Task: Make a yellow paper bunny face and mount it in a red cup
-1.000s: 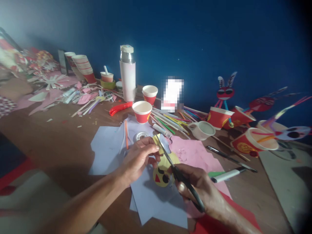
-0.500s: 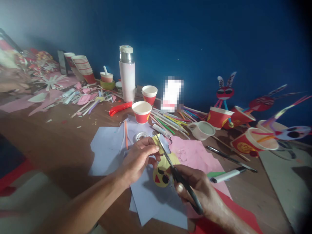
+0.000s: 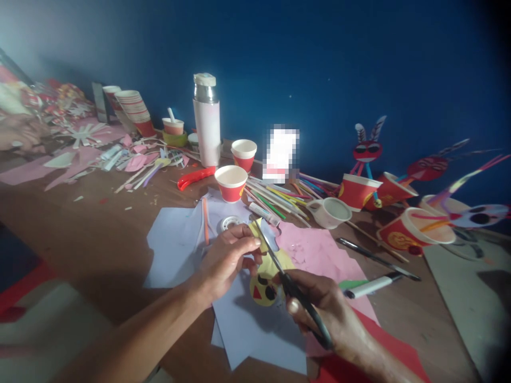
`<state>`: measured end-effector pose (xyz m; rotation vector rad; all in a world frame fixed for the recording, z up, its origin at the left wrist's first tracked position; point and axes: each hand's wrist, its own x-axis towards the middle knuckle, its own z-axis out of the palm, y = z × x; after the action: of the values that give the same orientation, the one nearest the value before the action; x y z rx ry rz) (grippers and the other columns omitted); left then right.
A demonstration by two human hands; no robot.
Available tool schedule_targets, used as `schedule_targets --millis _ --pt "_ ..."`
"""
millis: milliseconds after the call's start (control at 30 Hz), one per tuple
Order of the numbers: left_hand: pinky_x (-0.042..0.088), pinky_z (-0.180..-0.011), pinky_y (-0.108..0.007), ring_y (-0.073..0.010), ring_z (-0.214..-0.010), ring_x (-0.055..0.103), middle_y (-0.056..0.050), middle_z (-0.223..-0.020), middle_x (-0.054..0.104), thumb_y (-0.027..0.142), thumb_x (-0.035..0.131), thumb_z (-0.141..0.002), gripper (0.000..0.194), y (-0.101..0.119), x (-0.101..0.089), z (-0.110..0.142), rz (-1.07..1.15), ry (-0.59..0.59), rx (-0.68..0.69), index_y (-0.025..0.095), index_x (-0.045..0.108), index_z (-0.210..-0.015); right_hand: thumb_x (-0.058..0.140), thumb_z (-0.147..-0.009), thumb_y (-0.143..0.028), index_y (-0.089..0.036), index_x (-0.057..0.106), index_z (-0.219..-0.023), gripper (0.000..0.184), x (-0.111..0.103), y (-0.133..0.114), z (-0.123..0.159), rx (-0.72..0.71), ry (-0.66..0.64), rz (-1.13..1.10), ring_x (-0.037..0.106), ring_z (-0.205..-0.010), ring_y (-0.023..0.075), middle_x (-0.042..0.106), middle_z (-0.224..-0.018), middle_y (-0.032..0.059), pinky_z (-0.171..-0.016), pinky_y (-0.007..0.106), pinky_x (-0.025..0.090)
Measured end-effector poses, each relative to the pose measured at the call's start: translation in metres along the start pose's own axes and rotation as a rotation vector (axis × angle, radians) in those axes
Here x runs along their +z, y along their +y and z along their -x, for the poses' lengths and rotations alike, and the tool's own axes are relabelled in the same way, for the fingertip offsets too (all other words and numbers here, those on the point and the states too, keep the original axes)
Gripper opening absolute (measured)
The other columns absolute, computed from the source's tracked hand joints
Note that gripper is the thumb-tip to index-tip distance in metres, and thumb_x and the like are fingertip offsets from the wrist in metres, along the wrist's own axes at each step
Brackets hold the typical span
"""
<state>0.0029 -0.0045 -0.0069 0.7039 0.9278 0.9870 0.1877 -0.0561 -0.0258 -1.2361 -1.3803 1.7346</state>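
Observation:
Between the thumb and fingers of my left hand (image 3: 228, 260) is a small piece of yellow paper (image 3: 255, 230). My right hand (image 3: 319, 303) is closed around the black handles of a pair of scissors (image 3: 307, 308). Their blades lie against the right side of the yellow piece; whether they are cutting through it I cannot tell. Under my hands, a round yellow paper face (image 3: 259, 293) with black eyes and a red triangle rests on lilac paper sheets (image 3: 263, 340). More yellow paper (image 3: 286, 259) shows behind the scissors.
Paper cups (image 3: 230, 183), a flask (image 3: 207, 130) and colored sticks (image 3: 275, 199) stand or lie beyond my hands. Pink paper (image 3: 315, 247), a marker (image 3: 371, 287) and decorated cups (image 3: 403, 234) are to the right. Paper scraps (image 3: 139, 159) and another person's hand (image 3: 19, 133) are at left.
My hands, the scissors and the yellow piece hold almost the same position. At far left, the other person's hand has shifted slightly. The whole view has drifted a little.

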Motion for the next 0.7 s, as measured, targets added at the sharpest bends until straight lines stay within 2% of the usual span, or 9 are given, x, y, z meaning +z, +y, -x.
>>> schedule_targets --millis 400,700 --pt "0.041 -0.042 -0.018 -0.0082 -0.05 0.052 0.002 -0.06 0.059 0.021 0.067 -0.067 0.015 0.0006 0.0012 -0.0003 -0.004 -0.005 -0.007 0.016 0.053 -0.064 0.067 -0.071 -0.057 -0.013 0.066 -0.094 0.05 0.0046 -0.0065 -0.0002 -0.025 0.015 -0.019 0.035 -0.042 0.0054 0.044 -0.055 -0.005 -0.039 0.017 0.03" --pt "0.038 -0.043 -0.018 -0.0071 -0.046 0.051 0.003 -0.058 0.059 0.024 0.069 -0.067 0.019 0.0 -0.0001 0.0002 -0.007 0.011 -0.043 0.016 0.052 -0.065 0.065 -0.074 -0.058 -0.013 0.064 -0.097 0.051 0.009 0.0026 0.0006 -0.024 0.04 -0.017 0.034 -0.04 0.005 0.044 -0.053 -0.005 -0.038 0.017 0.029"
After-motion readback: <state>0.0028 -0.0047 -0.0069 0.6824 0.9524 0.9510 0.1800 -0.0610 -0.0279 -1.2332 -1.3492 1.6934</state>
